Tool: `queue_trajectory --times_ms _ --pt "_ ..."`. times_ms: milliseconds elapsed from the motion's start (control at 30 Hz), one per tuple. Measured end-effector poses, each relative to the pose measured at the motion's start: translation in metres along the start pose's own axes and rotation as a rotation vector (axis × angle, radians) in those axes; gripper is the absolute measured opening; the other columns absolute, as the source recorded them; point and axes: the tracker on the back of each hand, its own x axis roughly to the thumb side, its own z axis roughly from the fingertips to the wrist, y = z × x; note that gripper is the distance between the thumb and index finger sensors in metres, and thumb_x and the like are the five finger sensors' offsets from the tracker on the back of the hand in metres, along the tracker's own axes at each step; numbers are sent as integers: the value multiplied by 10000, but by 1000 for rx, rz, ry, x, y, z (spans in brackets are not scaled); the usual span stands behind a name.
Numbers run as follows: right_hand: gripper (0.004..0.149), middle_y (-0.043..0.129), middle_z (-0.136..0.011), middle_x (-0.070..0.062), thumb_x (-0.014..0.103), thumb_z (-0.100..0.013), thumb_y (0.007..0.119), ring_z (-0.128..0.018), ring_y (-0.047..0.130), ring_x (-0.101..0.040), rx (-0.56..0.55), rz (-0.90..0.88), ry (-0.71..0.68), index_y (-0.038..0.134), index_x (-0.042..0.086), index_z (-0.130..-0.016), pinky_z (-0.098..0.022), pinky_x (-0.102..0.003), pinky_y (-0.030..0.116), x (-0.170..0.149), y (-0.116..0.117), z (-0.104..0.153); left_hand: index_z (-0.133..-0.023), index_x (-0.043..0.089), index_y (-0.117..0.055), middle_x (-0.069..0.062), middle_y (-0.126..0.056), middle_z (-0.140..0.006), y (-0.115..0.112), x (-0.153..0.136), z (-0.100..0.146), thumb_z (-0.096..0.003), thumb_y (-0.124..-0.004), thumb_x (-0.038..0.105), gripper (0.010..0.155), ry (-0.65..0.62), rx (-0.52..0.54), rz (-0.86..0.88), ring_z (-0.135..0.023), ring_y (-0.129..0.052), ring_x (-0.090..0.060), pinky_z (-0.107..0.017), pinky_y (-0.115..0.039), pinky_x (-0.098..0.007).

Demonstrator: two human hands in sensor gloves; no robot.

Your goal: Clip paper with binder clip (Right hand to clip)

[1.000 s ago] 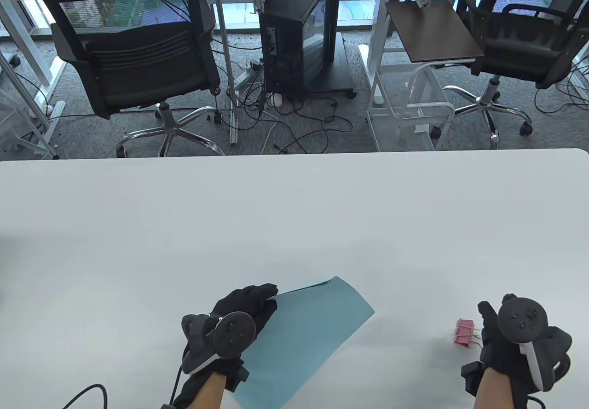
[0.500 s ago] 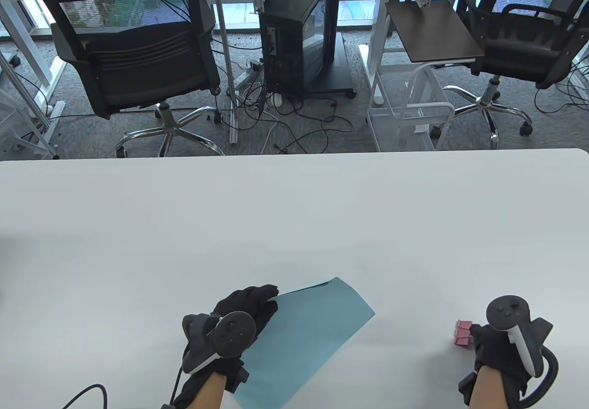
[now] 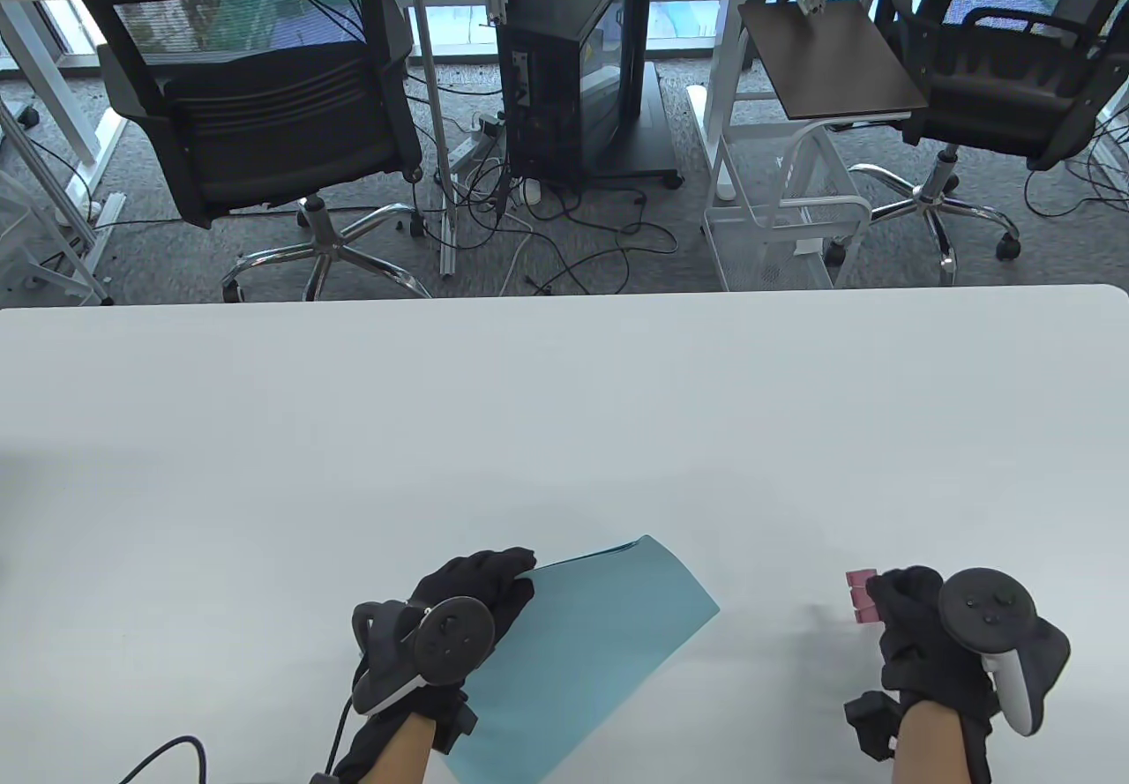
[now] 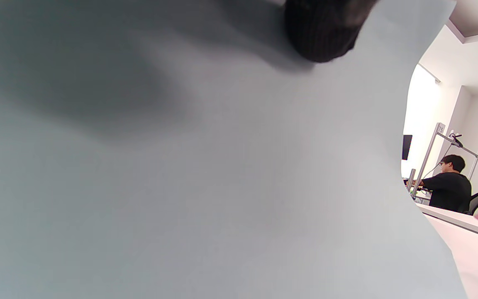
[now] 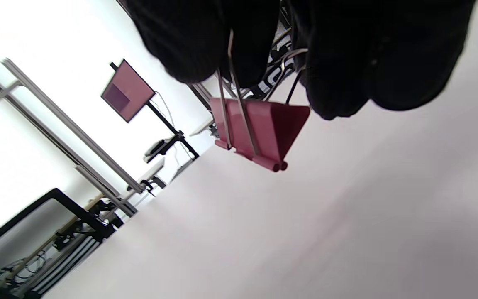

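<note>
A light blue sheet of paper [image 3: 591, 643] lies near the table's front edge, its far end curled up. My left hand [image 3: 472, 590] holds the paper's left edge; the left wrist view is filled by the paper [image 4: 206, 174] with one fingertip [image 4: 322, 33] on it. My right hand [image 3: 917, 625] pinches the wire handles of a pink binder clip [image 3: 863, 594] and holds it just above the table, to the right of the paper. In the right wrist view the clip [image 5: 259, 128] hangs from my fingers [image 5: 334, 62] with its jaws closed.
The white table [image 3: 564, 414] stretches wide beyond the hands. Office chairs [image 3: 265, 114], a computer case and a white cart stand on the floor past the far edge.
My right hand closed on the pink clip's handles, lifted it off the table and moved it up and slightly left. The left hand and paper stayed put.
</note>
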Motion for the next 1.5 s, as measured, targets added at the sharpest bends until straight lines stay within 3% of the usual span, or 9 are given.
queue_trajectory --times_ms 167,300,567,767,933,1233,1433,1467,1500 --pt "635 645 -982 -486 220 -541 806 -765 866 -537 -93 -95 -223 565 -123 -1017 -517 -607 797 34 1 9 -969 336 -719 121 -908 -879 -1 1 0 -585 -695 459 404 -1 -4 -5 -754 -963 -161 -643 -821 -351" --pt "727 651 -997 -449 205 -519 829 -785 875 -491 -118 -148 -393 520 -167 -1062 -542 -570 812 64 3 21 -970 333 -718 119 -906 -881 -1 1 0 -585 -695 458 406 -3 -5 -12 -757 -961 -161 -645 -819 -353" --pt "729 723 -964 -395 200 -456 883 -769 922 -430 -104 -124 -576 594 -128 -1039 -537 -535 861 108 15 41 -972 339 -714 124 -903 -883 -1 2 -1 -588 -691 461 403 -6 -5 -16 -763 -956 -160 -652 -814 -357" --pt "656 804 -899 -258 262 -408 921 -712 973 -320 -212 145 -643 685 10 -966 -502 -458 912 130 33 56 -974 334 -718 118 -903 -884 -2 3 0 -598 -664 460 400 -20 -6 -9 -768 -953 -169 -657 -808 -366" --pt "614 831 -858 -193 289 -389 930 -673 989 -271 -279 233 -683 702 68 -915 -481 -421 926 140 48 62 -971 340 -721 122 -902 -884 0 7 1 -598 -663 460 396 -48 -3 -24 -773 -950 -169 -661 -806 -369" --pt "602 841 -849 -174 297 -386 929 -663 994 -257 -236 181 -754 708 83 -904 -478 -414 927 154 50 69 -966 350 -735 124 -908 -879 0 19 1 -597 -658 449 390 -124 -22 -103 -785 -947 -170 -672 -800 -375" --pt "658 825 -892 -249 286 -406 922 -682 995 -311 -117 228 -792 700 18 -964 -490 -445 911 166 58 66 -965 352 -738 125 -907 -882 3 25 2 -596 -660 445 388 -159 -26 -124 -799 -939 -173 -682 -792 -379" --pt "698 792 -938 -316 272 -440 902 -715 972 -347 -14 251 -792 663 -29 -1023 -512 -472 888 169 60 63 -966 350 -737 125 -904 -883 3 24 3 -597 -658 445 390 -160 -28 -130 -799 -937 -175 -683 -791 -380" --pt "699 766 -964 -335 263 -463 887 -738 953 -360 5 246 -780 641 -41 -1043 -528 -486 871 169 61 62 -966 351 -736 128 -905 -880 3 22 3 -597 -651 448 391 -157 -31 -131 -797 -937 -172 -682 -791 -380"
